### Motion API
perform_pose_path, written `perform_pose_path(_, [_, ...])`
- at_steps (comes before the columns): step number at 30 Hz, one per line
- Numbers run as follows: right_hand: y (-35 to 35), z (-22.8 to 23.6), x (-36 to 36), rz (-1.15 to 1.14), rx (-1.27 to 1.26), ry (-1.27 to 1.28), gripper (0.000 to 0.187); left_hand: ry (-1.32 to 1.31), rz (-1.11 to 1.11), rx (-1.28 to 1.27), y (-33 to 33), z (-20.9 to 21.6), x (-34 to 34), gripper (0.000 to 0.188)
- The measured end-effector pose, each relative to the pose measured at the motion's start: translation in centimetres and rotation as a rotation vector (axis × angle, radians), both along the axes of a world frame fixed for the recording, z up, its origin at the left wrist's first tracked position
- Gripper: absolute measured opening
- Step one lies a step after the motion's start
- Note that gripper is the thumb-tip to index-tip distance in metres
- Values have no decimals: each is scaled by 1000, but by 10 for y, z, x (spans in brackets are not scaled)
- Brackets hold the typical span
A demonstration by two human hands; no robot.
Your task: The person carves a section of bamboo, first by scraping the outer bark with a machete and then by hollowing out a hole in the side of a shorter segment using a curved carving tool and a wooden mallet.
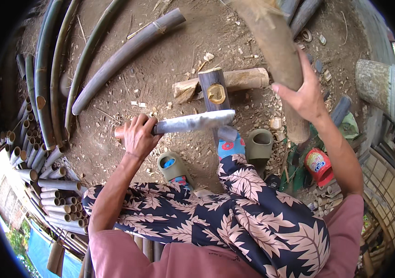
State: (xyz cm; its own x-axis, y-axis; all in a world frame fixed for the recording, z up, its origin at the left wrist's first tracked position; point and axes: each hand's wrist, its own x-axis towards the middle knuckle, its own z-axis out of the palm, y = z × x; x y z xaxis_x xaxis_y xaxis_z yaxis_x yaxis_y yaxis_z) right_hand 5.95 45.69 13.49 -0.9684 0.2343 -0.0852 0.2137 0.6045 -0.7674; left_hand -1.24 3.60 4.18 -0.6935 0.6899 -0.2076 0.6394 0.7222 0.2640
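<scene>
My left hand (139,134) is closed round the reddish handle of a machete (183,124), whose broad grey blade reaches right, across a short bamboo piece (212,85). That dark piece has a pale oval hole cut in its upper side. Its far part rests over a split wooden log (248,79), and its near part lies by my foot in a blue sock (232,144). On the right, my right hand (305,92) grips a thick wooden club (278,51), raised and slightly blurred. Its far end leaves the top of the picture.
Long bamboo poles (128,58) lie at the far left, above a stack of cut bamboo tubes (61,199). Pale chips litter the dirt floor. Green sandals (258,144) are near my feet. A red container (319,167) and a grey bucket-like vessel (378,85) stand at the right.
</scene>
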Motion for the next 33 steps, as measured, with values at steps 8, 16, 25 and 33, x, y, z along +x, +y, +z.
perform_pose_path(8, [-24,-30,29,614,171,108,78,-156,65,-168,-1,-24,-7,29])
perform_pose_path(16, [3,-64,6,1002,685,179,58,-171,90,-255,10,-27,-22,25])
perform_pose_path(25, [-1,-54,15,903,757,20,61,-128,60,-161,10,-29,-24,31])
perform_pose_path(33, [-18,-3,71,618,208,-298,86,-806,527,79,23,-14,-103,75])
